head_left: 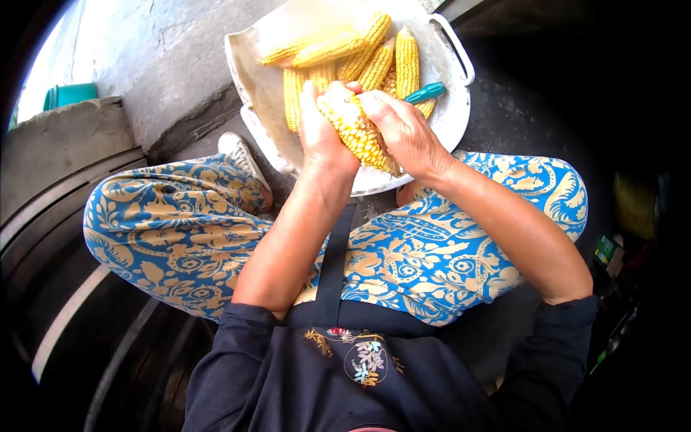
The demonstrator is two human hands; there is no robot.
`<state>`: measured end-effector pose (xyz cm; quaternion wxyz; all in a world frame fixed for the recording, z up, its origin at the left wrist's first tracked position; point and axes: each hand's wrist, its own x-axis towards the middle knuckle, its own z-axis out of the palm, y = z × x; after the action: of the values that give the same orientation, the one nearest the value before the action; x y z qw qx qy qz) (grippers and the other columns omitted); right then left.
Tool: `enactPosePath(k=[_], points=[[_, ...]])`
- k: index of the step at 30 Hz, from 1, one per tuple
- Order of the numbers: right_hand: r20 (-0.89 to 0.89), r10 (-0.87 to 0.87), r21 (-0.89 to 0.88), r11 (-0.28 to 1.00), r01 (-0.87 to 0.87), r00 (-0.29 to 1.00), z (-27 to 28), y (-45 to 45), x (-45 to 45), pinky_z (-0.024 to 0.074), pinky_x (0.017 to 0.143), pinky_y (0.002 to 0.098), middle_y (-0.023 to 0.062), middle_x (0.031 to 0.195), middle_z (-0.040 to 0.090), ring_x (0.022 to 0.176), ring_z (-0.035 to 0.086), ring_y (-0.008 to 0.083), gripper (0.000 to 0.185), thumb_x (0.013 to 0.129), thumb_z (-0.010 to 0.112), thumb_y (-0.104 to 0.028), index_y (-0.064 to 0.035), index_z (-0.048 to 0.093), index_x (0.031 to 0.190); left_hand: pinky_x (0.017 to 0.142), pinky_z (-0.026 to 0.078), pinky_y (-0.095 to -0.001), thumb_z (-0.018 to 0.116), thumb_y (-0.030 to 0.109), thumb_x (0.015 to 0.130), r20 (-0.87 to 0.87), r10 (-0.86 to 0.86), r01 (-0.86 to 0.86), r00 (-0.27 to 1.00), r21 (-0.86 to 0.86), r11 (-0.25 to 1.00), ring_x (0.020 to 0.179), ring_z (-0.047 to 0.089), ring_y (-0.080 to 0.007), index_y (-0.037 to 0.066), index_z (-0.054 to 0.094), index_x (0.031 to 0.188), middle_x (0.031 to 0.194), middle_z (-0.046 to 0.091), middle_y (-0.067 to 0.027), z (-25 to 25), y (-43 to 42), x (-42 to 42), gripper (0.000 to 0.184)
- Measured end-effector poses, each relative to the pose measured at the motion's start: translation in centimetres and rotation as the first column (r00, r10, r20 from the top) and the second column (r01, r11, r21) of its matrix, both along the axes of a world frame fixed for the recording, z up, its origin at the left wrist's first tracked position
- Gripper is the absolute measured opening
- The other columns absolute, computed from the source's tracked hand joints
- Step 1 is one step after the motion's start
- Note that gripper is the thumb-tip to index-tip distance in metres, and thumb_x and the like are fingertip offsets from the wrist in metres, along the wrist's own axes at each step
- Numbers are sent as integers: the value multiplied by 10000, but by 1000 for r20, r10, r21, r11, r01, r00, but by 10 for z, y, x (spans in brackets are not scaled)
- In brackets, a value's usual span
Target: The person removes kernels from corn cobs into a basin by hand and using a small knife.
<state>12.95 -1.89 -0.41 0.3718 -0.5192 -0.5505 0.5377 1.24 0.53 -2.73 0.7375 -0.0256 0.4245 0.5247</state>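
Observation:
Both hands are closed around one ear of corn (358,135), held tilted above the near rim of a white basin (452,119). Part of this cob is stripped of kernels; yellow kernels remain along its middle. My left hand (322,137) wraps its left side, while my right hand (409,135) presses on it from the right, thumb near the upper end. Behind them in the basin lie several whole yellow ears of corn (331,50) and some loose kernels. A tool with a teal handle (426,93) rests among the ears, its other end hidden by my right hand.
The basin has a raised handle (461,50) at its right. A pale sheet-like lining (252,57) covers its left side. A shoe (241,153) stands left of the basin. A teal container (70,96) sits on a concrete ledge (65,137) at the far left.

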Motion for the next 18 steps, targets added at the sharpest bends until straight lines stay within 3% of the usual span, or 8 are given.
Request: enactPosePath(k=[1,2,5,7,8,9,12,18], points=[[-9,27,-49,998,-27,1000,8,1,1,453,833,365,220,1003,619,991,592,328,523,908,400,-451,4,555,1114,717,480,-366,335,451,926,-3,4,-4,1000,1,1000,742,575,-222,43,532,856,792,602,-98,0,1,-1,458],[112,130,-130,985,-115,985,14,1,3,454,834,389,232,990,616,983,589,349,546,902,398,-479,-13,525,1156,712,481,-373,321,459,928,1,17,-17,1000,-11,1000,738,574,-226,42,530,871,793,601,-102,0,2,-2,470],[183,162,-146,980,-136,970,4,-6,-1,418,888,368,223,1086,583,1058,555,304,592,899,428,-473,26,464,1214,693,486,-380,341,514,910,-87,18,-26,996,-87,996,732,571,-233,52,516,902,790,595,-116,15,2,7,494],[195,164,-160,978,-134,967,9,-4,-1,416,889,385,237,1077,587,1068,552,327,601,904,418,-475,20,436,1245,685,487,-355,410,558,872,-112,59,-59,992,10,998,723,568,-214,69,503,894,770,586,-109,20,0,9,499],[230,135,-101,988,-114,964,7,-3,-2,437,824,431,250,980,602,964,573,370,577,901,407,-481,-6,449,1227,666,482,-325,526,510,833,-100,63,-54,993,95,994,697,560,-190,83,496,870,738,572,-94,20,1,9,430],[262,105,-42,994,-98,959,6,-3,-3,459,759,477,263,884,617,859,595,413,555,898,397,-487,-32,462,1209,666,482,-325,526,510,833,-102,65,-55,993,94,994,697,560,-190,83,496,870,738,572,-94,20,2,8,430],[181,85,-12,996,-84,980,7,-5,-2,462,737,477,259,875,616,844,596,413,505,915,392,-435,-17,480,1185,627,467,-306,606,307,799,-86,18,-7,996,127,992,643,544,-176,95,508,831,673,557,-70,21,4,5,236],[92,-67,12,998,66,994,1,-9,-5,471,743,402,223,898,627,875,602,374,401,937,395,-318,20,556,1078,621,463,-308,575,266,803,-9,51,-50,999,138,989,622,540,-196,92,505,765,642,548,-84,20,1,6,191]])
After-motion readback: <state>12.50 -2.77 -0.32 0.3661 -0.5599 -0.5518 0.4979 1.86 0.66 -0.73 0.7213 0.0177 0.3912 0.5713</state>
